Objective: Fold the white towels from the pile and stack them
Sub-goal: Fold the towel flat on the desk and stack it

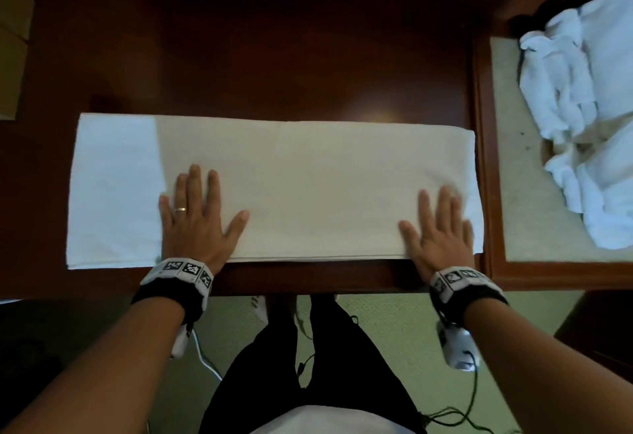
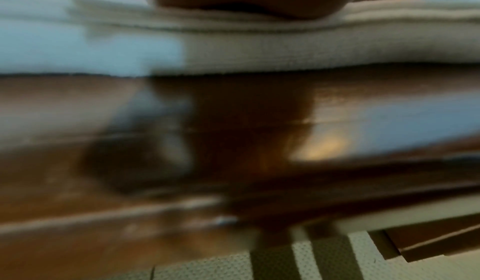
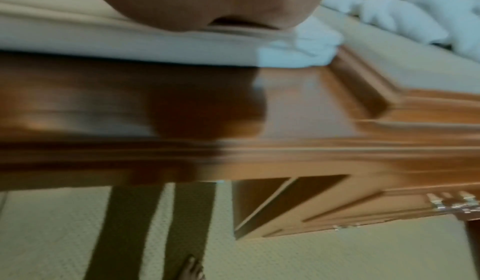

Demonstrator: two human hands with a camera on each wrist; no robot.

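Note:
A white towel (image 1: 308,187), folded into a long strip, lies flat across the near part of the dark wooden table (image 1: 274,57). My left hand (image 1: 197,214) presses flat on its left part, fingers spread and straight. My right hand (image 1: 438,228) presses flat near its right end, slightly blurred. Both wrist views show only the heel of a palm on the towel's layered near edge (image 2: 259,43) (image 3: 130,43). A pile of crumpled white towels (image 1: 589,108) lies to the right on a lower, pale surface.
A wooden frame (image 1: 486,159) borders the pale padded surface (image 1: 520,194) holding the pile. The table's front edge (image 1: 308,279) runs just below my wrists. A cardboard box (image 1: 13,33) sits far left. Green carpet (image 1: 394,331) and cables lie below.

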